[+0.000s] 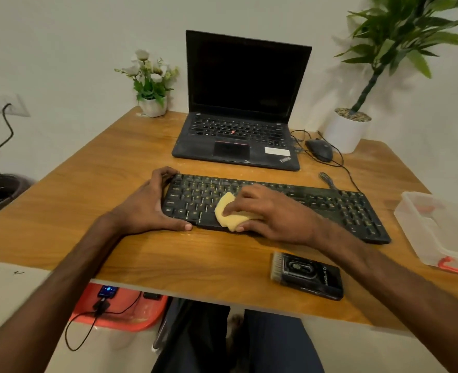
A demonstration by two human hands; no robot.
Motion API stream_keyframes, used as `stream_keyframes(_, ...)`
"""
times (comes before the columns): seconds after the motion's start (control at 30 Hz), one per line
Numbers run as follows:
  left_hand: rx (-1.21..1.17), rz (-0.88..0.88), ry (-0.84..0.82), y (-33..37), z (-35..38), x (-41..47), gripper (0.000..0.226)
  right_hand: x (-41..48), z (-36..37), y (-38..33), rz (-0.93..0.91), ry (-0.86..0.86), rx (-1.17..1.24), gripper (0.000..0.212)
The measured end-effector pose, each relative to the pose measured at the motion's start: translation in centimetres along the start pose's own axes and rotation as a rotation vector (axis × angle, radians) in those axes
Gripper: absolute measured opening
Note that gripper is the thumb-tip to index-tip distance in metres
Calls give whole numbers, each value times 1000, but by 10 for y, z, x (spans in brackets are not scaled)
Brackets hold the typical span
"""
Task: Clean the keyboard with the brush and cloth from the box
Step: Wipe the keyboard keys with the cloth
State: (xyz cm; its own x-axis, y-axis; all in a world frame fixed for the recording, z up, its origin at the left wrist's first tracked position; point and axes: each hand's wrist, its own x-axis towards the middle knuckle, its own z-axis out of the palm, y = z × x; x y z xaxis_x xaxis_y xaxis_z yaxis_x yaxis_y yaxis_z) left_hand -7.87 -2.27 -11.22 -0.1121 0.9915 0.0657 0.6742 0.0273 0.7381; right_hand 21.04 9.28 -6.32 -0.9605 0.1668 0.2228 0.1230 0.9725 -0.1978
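Head view is looking down on a wooden table [168, 254], where the black keyboard [343, 208] is lying across the middle. The left hand [152, 208] is gripping its nine o'clock end, fingers curling over the far corner and hiding that edge. The right hand [270, 214] is clutching the yellow cloth [223, 204] and pressing it onto the left-centre keys, covering much of the cloth and the keys beneath. The brush [308, 275] is lying at five o'clock from the keyboard, its lettering blurring out. The clear box [421, 232] is sitting at three o'clock, being cut off by the frame edge, its contents hard to make out. An open laptop [238, 103] is standing at twelve o'clock.
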Motion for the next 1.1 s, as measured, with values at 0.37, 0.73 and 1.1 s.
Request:
stream_keyframes(0.37, -40, 30, 12, 1, 1, 0, 133, 79, 31, -33, -49, 136, -14, 30)
stream_keyframes(0.73, -71, 12, -2, -2, 0, 0, 131, 73, 9, -23, 93, -90, 72, 30)
stream_keyframes(1.1, 28, 1, 34, 14, 2, -18, 128, 11, -8, 0, 350, 141, 416, 28)
